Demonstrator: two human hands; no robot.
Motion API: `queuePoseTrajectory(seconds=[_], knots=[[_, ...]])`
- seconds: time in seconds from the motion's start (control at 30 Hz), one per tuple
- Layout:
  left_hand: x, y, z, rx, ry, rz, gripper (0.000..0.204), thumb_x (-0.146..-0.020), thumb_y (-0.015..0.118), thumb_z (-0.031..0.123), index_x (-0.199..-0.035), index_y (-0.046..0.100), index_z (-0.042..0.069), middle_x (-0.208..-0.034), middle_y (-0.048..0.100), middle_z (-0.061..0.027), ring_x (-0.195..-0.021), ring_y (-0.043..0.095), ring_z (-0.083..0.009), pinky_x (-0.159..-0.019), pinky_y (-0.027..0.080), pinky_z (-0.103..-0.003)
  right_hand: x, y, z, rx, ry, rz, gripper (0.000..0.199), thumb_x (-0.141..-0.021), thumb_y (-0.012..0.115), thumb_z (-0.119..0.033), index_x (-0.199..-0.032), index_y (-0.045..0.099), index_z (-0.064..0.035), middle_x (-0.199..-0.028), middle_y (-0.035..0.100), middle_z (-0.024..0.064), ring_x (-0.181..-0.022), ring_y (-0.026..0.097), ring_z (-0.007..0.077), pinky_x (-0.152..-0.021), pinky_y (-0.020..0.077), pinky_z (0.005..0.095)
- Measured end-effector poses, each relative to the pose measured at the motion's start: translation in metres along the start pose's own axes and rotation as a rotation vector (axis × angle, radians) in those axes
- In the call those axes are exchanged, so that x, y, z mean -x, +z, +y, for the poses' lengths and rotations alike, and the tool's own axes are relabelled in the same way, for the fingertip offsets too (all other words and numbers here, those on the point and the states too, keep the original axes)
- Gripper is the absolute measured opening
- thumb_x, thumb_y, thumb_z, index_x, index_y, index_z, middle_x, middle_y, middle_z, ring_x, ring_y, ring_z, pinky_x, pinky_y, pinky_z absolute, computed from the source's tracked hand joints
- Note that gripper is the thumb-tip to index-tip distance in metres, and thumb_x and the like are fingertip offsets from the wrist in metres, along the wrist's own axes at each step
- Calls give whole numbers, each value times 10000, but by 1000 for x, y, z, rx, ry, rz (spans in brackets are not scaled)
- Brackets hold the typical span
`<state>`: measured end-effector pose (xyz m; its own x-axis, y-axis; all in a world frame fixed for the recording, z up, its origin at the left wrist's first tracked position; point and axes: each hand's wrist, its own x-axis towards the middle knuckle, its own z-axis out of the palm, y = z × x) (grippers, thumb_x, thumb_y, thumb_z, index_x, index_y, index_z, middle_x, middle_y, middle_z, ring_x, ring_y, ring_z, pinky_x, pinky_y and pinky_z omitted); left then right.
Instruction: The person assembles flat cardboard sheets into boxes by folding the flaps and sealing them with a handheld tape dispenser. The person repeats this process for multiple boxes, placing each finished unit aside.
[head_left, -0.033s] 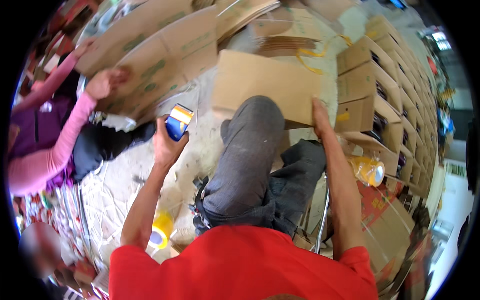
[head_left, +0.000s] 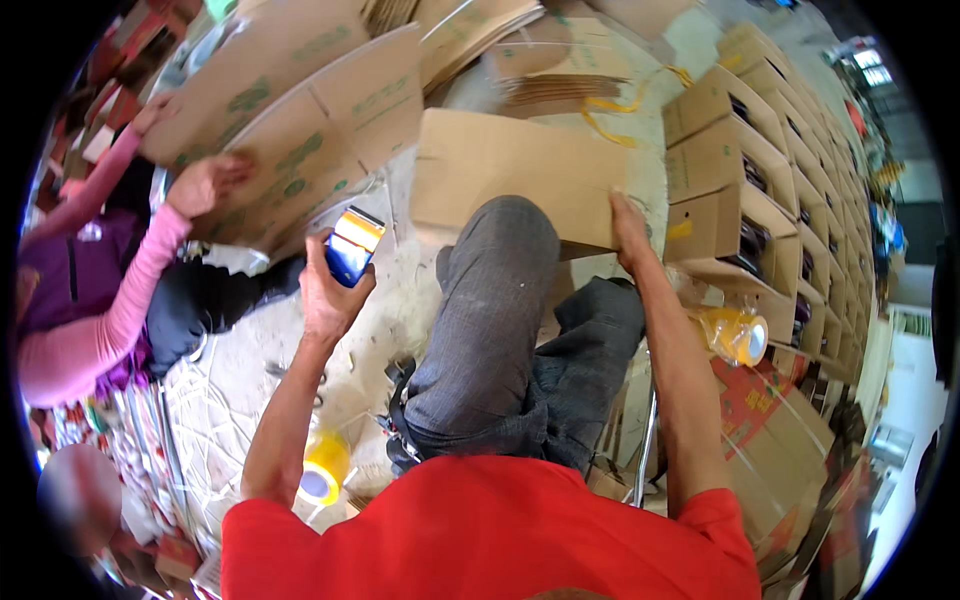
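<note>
My left hand (head_left: pixel 335 290) is closed around a blue tape dispenser (head_left: pixel 354 246) with an orange and white band and a dark edge at its top. It is held up to the left of my raised knee, apart from the box. A plain brown cardboard box (head_left: pixel 515 165) lies beyond the knee, which hides part of its near side. My right hand (head_left: pixel 630 232) grips the box by its right end, with the fingers partly hidden.
At the left, a co-worker in pink sleeves (head_left: pixel 130 285) handles large cardboard sheets (head_left: pixel 330 130). Open boxes with dark contents (head_left: pixel 735 235) are stacked on the right. Tape rolls (head_left: pixel 325 468) lie either side of me. Flattened cartons (head_left: pixel 560 75) and yellow strapping (head_left: pixel 605 125) lie ahead.
The whole view has shifted slightly. My hands keep their holds on the tape dispenser and the box.
</note>
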<state>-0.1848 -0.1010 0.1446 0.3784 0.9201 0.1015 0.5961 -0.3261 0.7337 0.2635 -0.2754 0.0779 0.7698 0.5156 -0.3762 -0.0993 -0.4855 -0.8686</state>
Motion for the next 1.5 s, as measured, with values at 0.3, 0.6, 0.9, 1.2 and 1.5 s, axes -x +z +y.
queuePoseTrajectory(seconds=[0.3,0.6,0.9,1.2,1.5], knots=[[-103,40,174,415,650,-334,608,-773,821,108,-1308,544,32,-1063,665,-144,-947,668,-238,-874,546,-383,20,3,-17,-52,-60,79,563,-1009,598,-449,-1261,666,49,-1117,729,160,-1013,654,217,-907,498,350],[-152,137,219,206,786,-759,646,-796,825,219,-1350,534,64,-1057,684,-213,-960,674,-405,-874,535,-424,19,7,-10,-115,-83,76,594,-982,628,-439,-1332,639,41,-1227,711,212,-1123,666,286,-976,501,374],[-166,133,224,156,768,-939,753,-821,830,252,-1467,478,87,-1232,652,-186,-1098,659,-345,-993,506,-394,-1,1,14,44,-131,136,684,-957,614,-513,-1374,604,29,-1371,629,264,-1271,591,435,-1082,457,444],[-161,138,232,154,738,-928,713,-828,845,241,-1436,501,99,-1161,688,-165,-1038,678,-352,-953,520,-392,39,5,-64,282,-676,410,306,-1024,556,-262,-1042,650,29,-991,674,181,-999,636,316,-879,482,422],[-152,129,236,193,736,-905,708,-825,852,222,-1436,523,79,-1229,674,-131,-1076,669,-293,-986,508,-367,62,13,-93,-135,-652,188,421,-1066,463,-310,-898,592,53,-785,590,98,-760,522,185,-743,462,363]])
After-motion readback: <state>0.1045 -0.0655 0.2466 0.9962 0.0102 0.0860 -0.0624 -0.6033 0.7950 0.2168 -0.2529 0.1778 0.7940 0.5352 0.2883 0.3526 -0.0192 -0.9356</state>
